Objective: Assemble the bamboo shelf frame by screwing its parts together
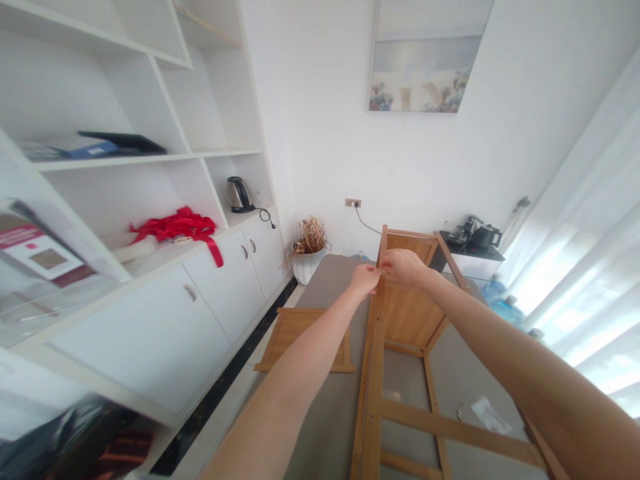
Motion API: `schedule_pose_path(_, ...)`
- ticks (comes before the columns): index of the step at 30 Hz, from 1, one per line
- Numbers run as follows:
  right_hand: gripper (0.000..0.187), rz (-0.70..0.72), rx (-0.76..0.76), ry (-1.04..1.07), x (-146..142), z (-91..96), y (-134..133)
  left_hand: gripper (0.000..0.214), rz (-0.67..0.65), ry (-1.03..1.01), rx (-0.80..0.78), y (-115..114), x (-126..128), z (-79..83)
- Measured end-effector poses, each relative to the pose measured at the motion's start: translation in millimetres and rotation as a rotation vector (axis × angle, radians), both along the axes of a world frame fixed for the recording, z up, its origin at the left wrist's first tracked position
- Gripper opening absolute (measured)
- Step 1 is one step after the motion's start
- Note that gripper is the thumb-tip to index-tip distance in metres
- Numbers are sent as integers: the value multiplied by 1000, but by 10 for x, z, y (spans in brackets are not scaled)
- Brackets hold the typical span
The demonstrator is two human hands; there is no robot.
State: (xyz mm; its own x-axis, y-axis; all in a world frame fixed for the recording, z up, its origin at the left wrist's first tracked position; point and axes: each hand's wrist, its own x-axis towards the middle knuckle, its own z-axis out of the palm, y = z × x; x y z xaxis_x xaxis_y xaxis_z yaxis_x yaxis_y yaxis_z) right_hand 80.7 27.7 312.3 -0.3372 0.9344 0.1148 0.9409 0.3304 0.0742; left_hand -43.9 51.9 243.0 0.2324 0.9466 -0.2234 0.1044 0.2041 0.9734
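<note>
"Where are the person's hands?"

"Both arms stretch out to the far part of the wooden frame, which lies on the grey table. The left hand and the right hand meet at the frame's long left rail."

"And the fingers?"

"On each hand they are drawn together in a pinch, tips against the rail. Whether anything small sits between them cannot be told."

"What lies around?"

"A flat wooden panel sits by the table's left edge, and a clear plastic bag lies near, right of the frame. On the left, a kettle and a red ribbon rest in the white shelving."
</note>
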Motion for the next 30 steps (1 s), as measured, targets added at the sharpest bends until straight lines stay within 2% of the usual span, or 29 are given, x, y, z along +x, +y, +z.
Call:
schedule_pose_path(6, 19, -124, -74, 47, -58, 44, 141, 16, 21, 33, 157, -9, -13, 11)
schedule_pose_path(8, 18, -175, -164, 168, -61, 39, 172, 16, 18, 38, 184, -29, -4, 16)
schedule_pose_path(11, 15, -278, -325, 479, -61, 7, 196, 19, 19, 44, 208, -66, -12, 29)
schedule_pose_path(14, 9, -345, -368, 653, -56, -22, 204, 24, 43, 64, 230, -105, -70, 69)
schedule_pose_path(17, 8, -353, -373, 674, -41, -15, 192, 36, 21, 233, 337, -161, -142, 148)
schedule_pose_path(20, 8, -347, -361, 672, -21, 14, 163, 44, -113, 479, 511, -234, -170, 255)
schedule_pose_path(22, 7, -335, -369, 694, -12, 28, 145, 40, -200, 568, 584, -279, -168, 330)
schedule_pose_path(25, 7, -318, -401, 762, -6, 34, 137, 35, -243, 637, 595, -324, -157, 428)
schedule_pose_path(30, 7, -289, -314, 602, 4, 7, 176, 41, -195, 665, 585, -371, -112, 482)
